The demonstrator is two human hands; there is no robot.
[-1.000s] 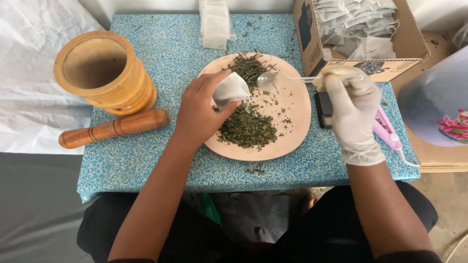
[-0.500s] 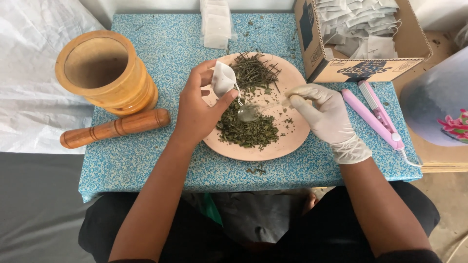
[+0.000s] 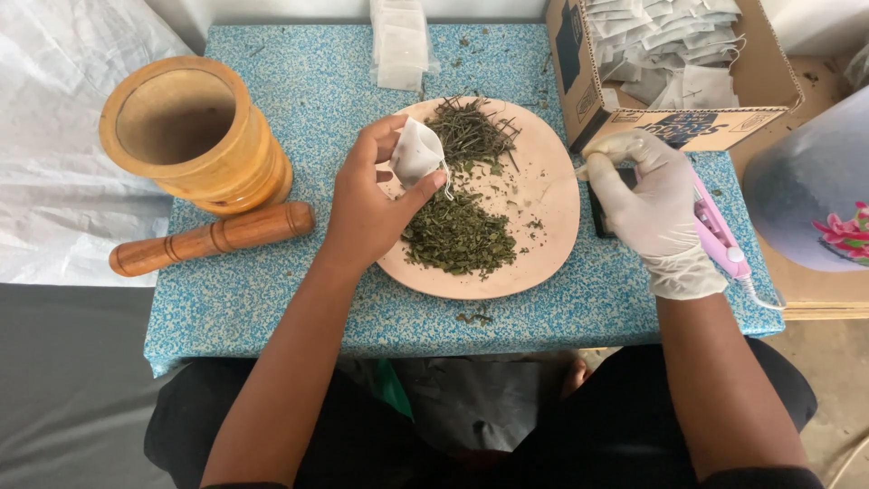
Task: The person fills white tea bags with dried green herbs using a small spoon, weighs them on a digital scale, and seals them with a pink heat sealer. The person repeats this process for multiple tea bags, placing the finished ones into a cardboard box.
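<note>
My bare left hand (image 3: 367,213) pinches a small white filter bag (image 3: 416,152) over the left side of a round tan plate (image 3: 548,213). On the plate lie a heap of crushed green leaves (image 3: 457,235) and a bunch of dried sprigs (image 3: 471,136). My right hand (image 3: 647,208), in a white glove, rests curled just off the plate's right rim. It sits over a pink hand tool (image 3: 720,234) and a dark flat object. No spoon shows in it, and whether it grips anything is hidden.
A wooden mortar (image 3: 195,136) and pestle (image 3: 213,238) lie at the left of the blue speckled table (image 3: 299,299). A stack of empty white bags (image 3: 401,45) sits at the back. A cardboard box (image 3: 674,136) of filled bags stands back right, a grey-blue sack (image 3: 810,190) beside it.
My right hand left the leaf heap, where it held a spoon, and moved right off the plate over the pink tool. My left hand tilted the bag and lowered slightly.
</note>
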